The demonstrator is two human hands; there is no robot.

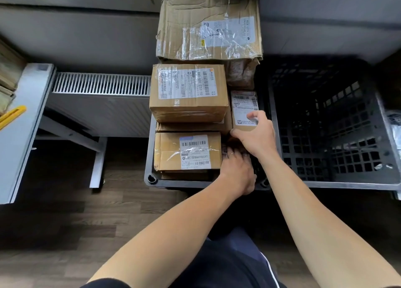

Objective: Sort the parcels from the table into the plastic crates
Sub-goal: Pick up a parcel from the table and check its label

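Observation:
A dark plastic crate (152, 178) on the floor is packed with cardboard parcels. A big crumpled box (208, 27) lies at its far end, a labelled box (187, 92) in the middle and another labelled box (187, 151) at the near end. My right hand (256, 133) grips a small narrow parcel (244, 105) at the crate's right side, thumb on one edge and fingers on its label. My left hand (237, 170) reaches down into the gap beside the near box, its fingertips hidden among the parcels. A second dark crate (325, 123) stands to the right with nothing visible in it.
A white table (23, 123) with a yellow object (12, 116) and stacked cardboard stands at the left. A white radiator (102, 92) runs along the wall behind. Wood floor lies in front of the crates. Something pale sits at the far right edge (396, 125).

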